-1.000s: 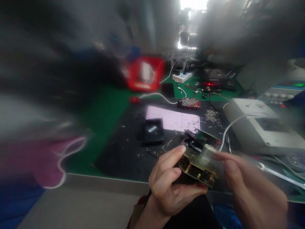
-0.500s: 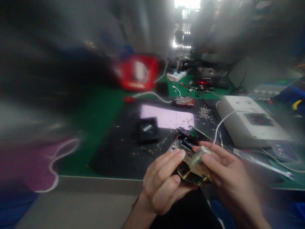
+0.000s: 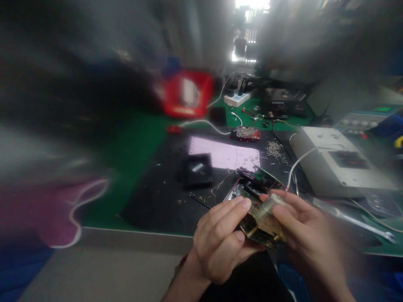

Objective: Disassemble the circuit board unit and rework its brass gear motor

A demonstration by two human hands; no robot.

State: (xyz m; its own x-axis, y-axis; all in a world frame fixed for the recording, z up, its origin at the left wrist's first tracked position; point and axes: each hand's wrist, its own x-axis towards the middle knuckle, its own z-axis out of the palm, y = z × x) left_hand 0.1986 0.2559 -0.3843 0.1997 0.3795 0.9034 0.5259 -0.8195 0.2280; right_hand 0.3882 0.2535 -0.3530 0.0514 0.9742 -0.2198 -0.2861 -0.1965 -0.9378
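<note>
My left hand [image 3: 218,239] curls around a brass-coloured metal assembly [image 3: 260,222] held just above the bench's front edge. My right hand [image 3: 302,228] grips the same assembly from the right, its fingers closed on a small silver cylinder [image 3: 271,202] on top. Behind the hands, a green circuit board with wires [image 3: 258,180] lies on the black mat [image 3: 163,197]. The picture is blurred, so fine detail of the assembly is lost.
On the mat lie a black square part [image 3: 197,171], a pink sheet [image 3: 224,153], a small tray of screws [image 3: 248,133] and scattered pins [image 3: 275,150]. A white machine [image 3: 340,165] stands right, a red box [image 3: 185,93] and power strip [image 3: 236,99] at the back. A wrench [image 3: 362,220] lies right.
My right hand has closed in from the right onto the assembly's silver cylinder. Both hands stay at the bench front; the view shifted slightly.
</note>
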